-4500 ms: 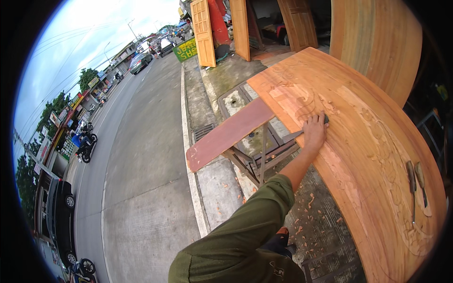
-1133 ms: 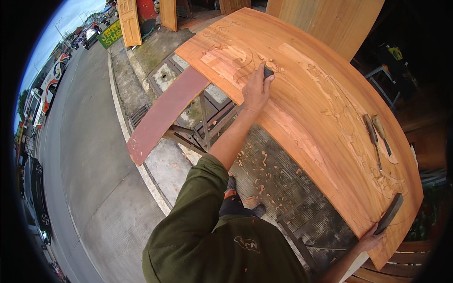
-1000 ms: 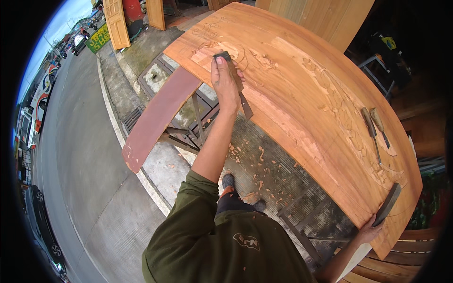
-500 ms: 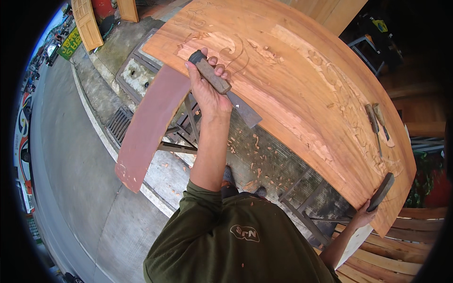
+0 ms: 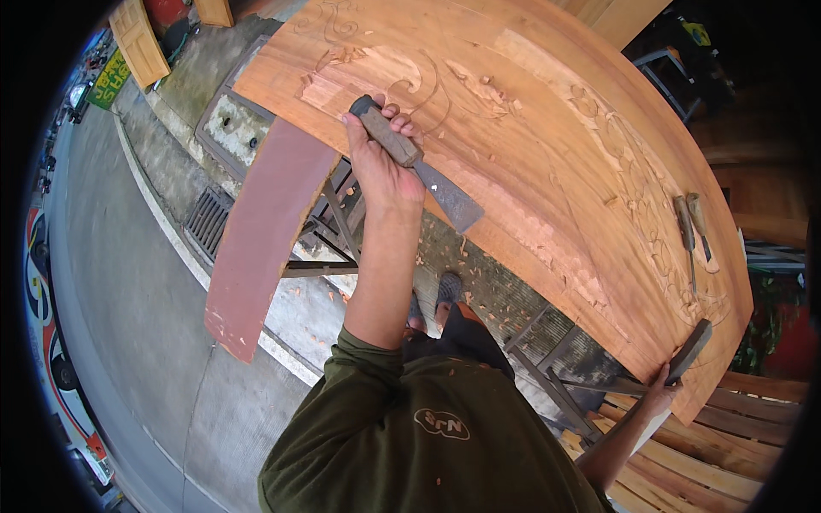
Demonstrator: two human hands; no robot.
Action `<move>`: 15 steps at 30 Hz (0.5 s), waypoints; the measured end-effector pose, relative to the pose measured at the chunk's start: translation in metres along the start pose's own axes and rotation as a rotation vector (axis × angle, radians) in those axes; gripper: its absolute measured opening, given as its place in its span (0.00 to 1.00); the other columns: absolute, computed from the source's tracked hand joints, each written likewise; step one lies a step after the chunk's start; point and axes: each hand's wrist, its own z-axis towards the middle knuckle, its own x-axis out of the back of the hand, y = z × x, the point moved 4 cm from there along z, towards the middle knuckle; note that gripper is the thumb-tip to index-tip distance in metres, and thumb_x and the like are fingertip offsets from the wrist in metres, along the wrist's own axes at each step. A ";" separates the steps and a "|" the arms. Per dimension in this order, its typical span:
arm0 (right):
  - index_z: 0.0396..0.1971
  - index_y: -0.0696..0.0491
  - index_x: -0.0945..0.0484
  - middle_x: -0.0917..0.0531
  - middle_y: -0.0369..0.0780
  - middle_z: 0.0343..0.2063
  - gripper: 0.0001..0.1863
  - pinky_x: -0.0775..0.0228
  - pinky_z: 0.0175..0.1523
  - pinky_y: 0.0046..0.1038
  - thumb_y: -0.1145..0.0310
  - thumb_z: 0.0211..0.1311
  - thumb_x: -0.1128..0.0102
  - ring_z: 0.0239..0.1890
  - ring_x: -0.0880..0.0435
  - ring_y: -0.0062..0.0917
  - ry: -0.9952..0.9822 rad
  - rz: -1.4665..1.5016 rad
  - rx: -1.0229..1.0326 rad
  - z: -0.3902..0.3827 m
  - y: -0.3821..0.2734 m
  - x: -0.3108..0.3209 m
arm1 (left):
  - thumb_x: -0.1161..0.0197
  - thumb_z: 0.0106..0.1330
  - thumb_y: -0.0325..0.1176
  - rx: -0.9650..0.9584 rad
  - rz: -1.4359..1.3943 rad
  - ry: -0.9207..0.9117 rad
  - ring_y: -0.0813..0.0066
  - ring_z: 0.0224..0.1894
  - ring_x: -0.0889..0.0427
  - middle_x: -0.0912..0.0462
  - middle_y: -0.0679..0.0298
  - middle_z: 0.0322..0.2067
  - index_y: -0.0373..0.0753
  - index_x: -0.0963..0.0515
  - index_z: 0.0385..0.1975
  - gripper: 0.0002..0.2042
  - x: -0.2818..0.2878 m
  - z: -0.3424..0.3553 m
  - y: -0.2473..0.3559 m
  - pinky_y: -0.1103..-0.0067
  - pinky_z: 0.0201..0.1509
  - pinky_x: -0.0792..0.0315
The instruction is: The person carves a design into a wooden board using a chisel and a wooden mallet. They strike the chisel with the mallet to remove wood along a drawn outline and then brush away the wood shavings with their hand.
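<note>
My left hand (image 5: 380,154) is turned palm up, closed round the wooden handle (image 5: 385,132) of a wide, flat steel chisel (image 5: 453,197), whose blade points down-right over the panel's near edge. The large orange-brown wooden panel (image 5: 547,120) has carved scrolls, pencilled curves and loose chips. Low at the right, my right hand (image 5: 663,385) grips a dark rectangular bar (image 5: 688,350) at the panel's near edge. Two slim wood-handled carving tools (image 5: 684,218) lie side by side on the panel's right part.
A reddish board (image 5: 256,239) sticks out leftward over dark metal supports (image 5: 338,214) and chip-strewn pavement. A drain grate (image 5: 209,218) and road (image 5: 120,282) lie left, with a passing vehicle (image 5: 56,350). Panelled doors (image 5: 137,38) stand behind; wooden slats (image 5: 718,445) are lower right.
My left hand has lifted from the panel's carving, turned palm up with the chisel and drawn nearer. My right hand came into view over a second ago; the view has tilted down.
</note>
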 end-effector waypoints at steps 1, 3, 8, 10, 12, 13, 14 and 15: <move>0.60 0.57 0.23 0.10 0.56 0.44 0.44 0.21 0.48 0.49 0.29 0.66 0.35 0.45 0.11 0.54 -0.007 -0.004 0.005 0.004 -0.002 0.001 | 0.52 0.86 0.55 0.033 -0.032 0.045 0.73 0.35 0.25 0.25 0.61 0.38 0.32 0.28 0.57 0.26 0.006 0.005 -0.005 0.77 0.41 0.22; 0.60 0.56 0.23 0.10 0.57 0.44 0.46 0.21 0.49 0.49 0.25 0.65 0.39 0.47 0.11 0.55 -0.053 -0.193 -0.084 0.008 -0.013 0.003 | 0.54 0.86 0.56 0.047 -0.056 0.088 0.73 0.35 0.25 0.25 0.62 0.37 0.36 0.27 0.53 0.25 0.010 0.011 -0.007 0.77 0.40 0.22; 0.58 0.56 0.22 0.11 0.57 0.45 0.45 0.22 0.48 0.50 0.25 0.65 0.39 0.47 0.11 0.55 -0.091 -0.144 -0.086 0.007 -0.027 0.009 | 0.59 0.87 0.56 0.035 -0.166 0.202 0.69 0.35 0.24 0.24 0.59 0.36 0.34 0.29 0.46 0.27 0.009 0.026 -0.010 0.74 0.43 0.18; 0.57 0.56 0.22 0.11 0.57 0.45 0.45 0.22 0.47 0.51 0.25 0.65 0.38 0.46 0.11 0.55 -0.044 -0.116 -0.081 0.008 -0.012 0.004 | 0.59 0.87 0.56 0.029 -0.180 0.233 0.69 0.36 0.23 0.24 0.58 0.36 0.33 0.29 0.46 0.27 0.004 0.033 -0.013 0.73 0.43 0.18; 0.62 0.55 0.22 0.11 0.55 0.47 0.46 0.22 0.46 0.52 0.25 0.67 0.40 0.46 0.11 0.54 -0.065 -0.154 -0.077 0.009 -0.011 -0.004 | 0.60 0.87 0.56 0.024 -0.192 0.261 0.68 0.36 0.23 0.24 0.58 0.36 0.33 0.30 0.46 0.27 0.001 0.037 -0.014 0.73 0.43 0.17; 0.64 0.55 0.23 0.12 0.54 0.47 0.44 0.20 0.45 0.49 0.29 0.70 0.41 0.46 0.11 0.53 0.059 -0.313 0.045 0.010 -0.019 -0.002 | 0.60 0.87 0.56 0.017 -0.190 0.291 0.68 0.36 0.22 0.24 0.57 0.36 0.33 0.30 0.46 0.27 0.002 0.037 -0.014 0.73 0.42 0.16; 0.66 0.56 0.23 0.12 0.53 0.48 0.42 0.18 0.44 0.46 0.32 0.73 0.42 0.47 0.12 0.51 0.189 -0.473 0.161 0.008 -0.027 0.003 | 0.61 0.87 0.55 0.017 -0.189 0.319 0.67 0.36 0.21 0.24 0.56 0.36 0.32 0.31 0.46 0.27 0.001 0.039 -0.017 0.73 0.41 0.16; 0.70 0.56 0.25 0.14 0.49 0.50 0.41 0.19 0.48 0.44 0.34 0.76 0.44 0.47 0.13 0.45 0.278 -0.498 0.179 0.003 -0.067 0.022 | 0.61 0.87 0.55 0.010 -0.180 0.310 0.67 0.36 0.21 0.24 0.56 0.36 0.32 0.31 0.46 0.27 -0.004 0.039 -0.020 0.73 0.41 0.16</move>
